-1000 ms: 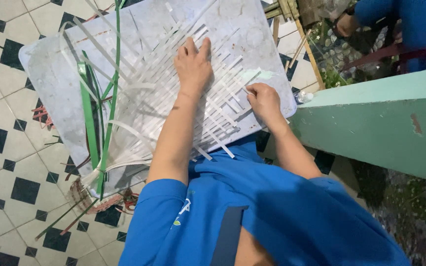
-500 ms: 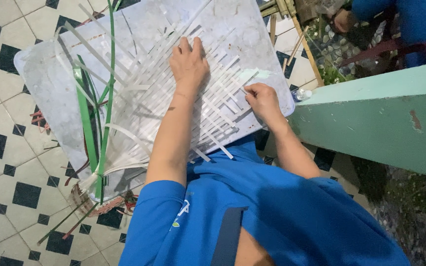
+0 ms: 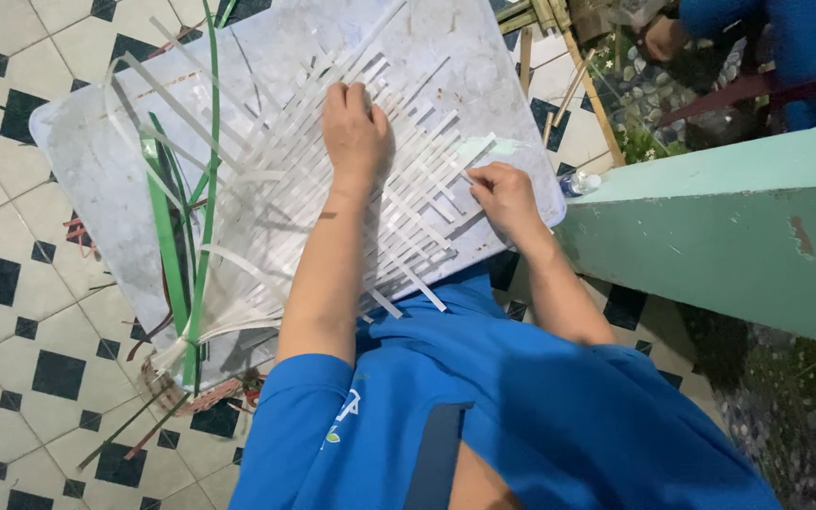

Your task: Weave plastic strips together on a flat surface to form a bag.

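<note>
Your left hand (image 3: 356, 132) presses flat, fingers together, on the white woven strips (image 3: 399, 208) spread across the grey tabletop (image 3: 96, 170). Your right hand (image 3: 504, 196) pinches one strip at the weave's edge; green strips (image 3: 167, 236) lie alongside.

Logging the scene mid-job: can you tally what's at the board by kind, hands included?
Woven mat of white strips: 1
Bundle of loose green strips: 1
Grey work board: 1
Left hand, flat on the mat: 1
Right hand, at the mat's edge: 1
Total: 5
</note>
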